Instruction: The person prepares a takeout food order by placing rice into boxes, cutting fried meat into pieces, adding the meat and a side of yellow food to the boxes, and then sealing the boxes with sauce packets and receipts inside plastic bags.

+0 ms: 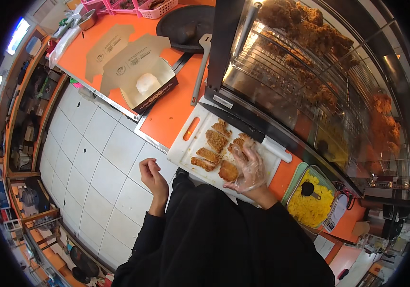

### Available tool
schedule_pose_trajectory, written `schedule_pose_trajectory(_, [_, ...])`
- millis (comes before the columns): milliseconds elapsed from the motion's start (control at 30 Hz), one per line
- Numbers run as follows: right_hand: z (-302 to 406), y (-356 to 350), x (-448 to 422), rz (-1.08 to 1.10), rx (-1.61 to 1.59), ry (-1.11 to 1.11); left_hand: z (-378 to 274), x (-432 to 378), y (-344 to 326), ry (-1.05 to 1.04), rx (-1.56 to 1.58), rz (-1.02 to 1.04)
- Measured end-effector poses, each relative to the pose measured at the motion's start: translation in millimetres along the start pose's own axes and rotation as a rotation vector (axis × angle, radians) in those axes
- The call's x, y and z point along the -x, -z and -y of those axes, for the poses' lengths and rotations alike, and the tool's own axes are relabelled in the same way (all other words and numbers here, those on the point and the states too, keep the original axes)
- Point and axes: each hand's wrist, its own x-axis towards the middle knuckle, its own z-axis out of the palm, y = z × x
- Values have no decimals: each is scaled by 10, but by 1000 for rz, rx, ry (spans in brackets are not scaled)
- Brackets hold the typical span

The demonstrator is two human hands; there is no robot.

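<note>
My left hand (153,181) is bare and hangs over the tiled floor, left of the white cutting board (180,154). Its fingers are curled and nothing shows in them. On the board lie sliced pieces of breaded fried cutlet (216,140), some in strips. My right hand (249,170), in a clear plastic glove, is at the pieces on the right side, its fingers over a cut piece (236,144) and its thumb near a rounded end piece (228,170). Whether it grips one is hidden. A knife with a white handle (277,150) lies along the board's far edge.
An open takeaway box (158,91) with a white rice mound (147,84) stands on the orange counter (162,127). Tongs or a slotted turner (201,68) lie beside a black pan (187,28). A glass warmer (280,71) rises behind the board. Yellow rice (312,204) fills a container.
</note>
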Motion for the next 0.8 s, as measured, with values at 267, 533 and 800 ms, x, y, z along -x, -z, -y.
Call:
schedule_pose_trajectory(267, [-135,-390,479,-203,-124,-184,-349,453,-359,-470,-275,619])
schedule_pose_trajectory(533, [-111,-269,495,111,-1275,-855,-274,645,-649,-576,-307,682])
schedule_pose_trajectory(800, [-116,-117,556,-76,-1699,-969,-319,643,-650,-613,-144,593])
